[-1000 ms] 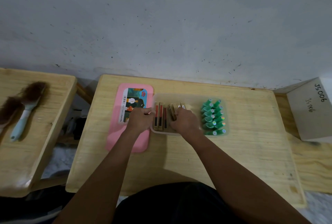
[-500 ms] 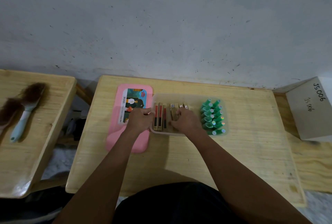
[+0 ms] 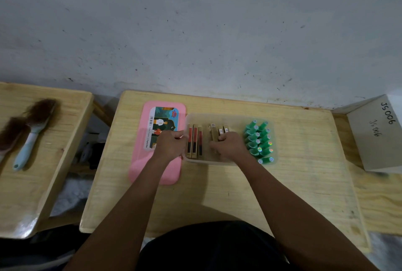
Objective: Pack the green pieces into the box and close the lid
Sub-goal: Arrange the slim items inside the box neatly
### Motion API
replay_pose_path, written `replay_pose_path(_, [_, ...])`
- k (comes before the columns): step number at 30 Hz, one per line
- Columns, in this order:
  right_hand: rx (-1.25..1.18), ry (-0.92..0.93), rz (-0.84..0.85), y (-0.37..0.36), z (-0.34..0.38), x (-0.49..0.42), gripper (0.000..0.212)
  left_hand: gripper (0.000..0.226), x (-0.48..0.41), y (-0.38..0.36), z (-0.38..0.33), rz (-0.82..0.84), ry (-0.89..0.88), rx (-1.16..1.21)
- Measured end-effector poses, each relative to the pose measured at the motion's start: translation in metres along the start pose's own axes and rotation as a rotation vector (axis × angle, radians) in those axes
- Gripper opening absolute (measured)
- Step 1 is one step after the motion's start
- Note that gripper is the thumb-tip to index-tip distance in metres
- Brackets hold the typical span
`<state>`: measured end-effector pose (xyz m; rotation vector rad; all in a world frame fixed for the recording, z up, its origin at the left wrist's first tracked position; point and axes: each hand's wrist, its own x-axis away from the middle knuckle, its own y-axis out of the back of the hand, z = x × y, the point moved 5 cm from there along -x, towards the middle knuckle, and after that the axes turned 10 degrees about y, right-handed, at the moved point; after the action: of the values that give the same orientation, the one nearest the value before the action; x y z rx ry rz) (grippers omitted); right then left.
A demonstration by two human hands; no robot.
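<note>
Green capped pieces (image 3: 258, 141) fill the 3 o'clock end of the translucent plastic box (image 3: 217, 116), flat pink lid (image 3: 139, 162) at its 9 o'clock. Left hand (image 3: 170, 143) grasps the box's rim; right hand (image 3: 229, 145) grasps slim tan cartons (image 3: 214, 131), fingertips hidden.

Green pieces (image 3: 258, 140): roughly twelve, hard to count. Brown packs (image 3: 194, 140): six. Box (image 3: 235, 118), lid (image 3: 152, 168): one each. Brushes (image 3: 32, 138): two.

Reaching forward over the desk's (image 3: 217, 196) near edge with both bare forearms, pinching the box's (image 3: 219, 116) left wall with the left hand (image 3: 170, 144), curling the right hand (image 3: 229, 145) knuckles-up inside it
</note>
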<state>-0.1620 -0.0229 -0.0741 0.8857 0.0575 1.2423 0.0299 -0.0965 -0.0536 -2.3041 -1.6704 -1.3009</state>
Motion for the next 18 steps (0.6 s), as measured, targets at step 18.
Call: replay_pose_path(18, [-0.888,-0.17,0.201,0.011,0.002,0.013,0.022,0.04,-0.001,0.0,0.001,-0.017,-0.01,-0.022])
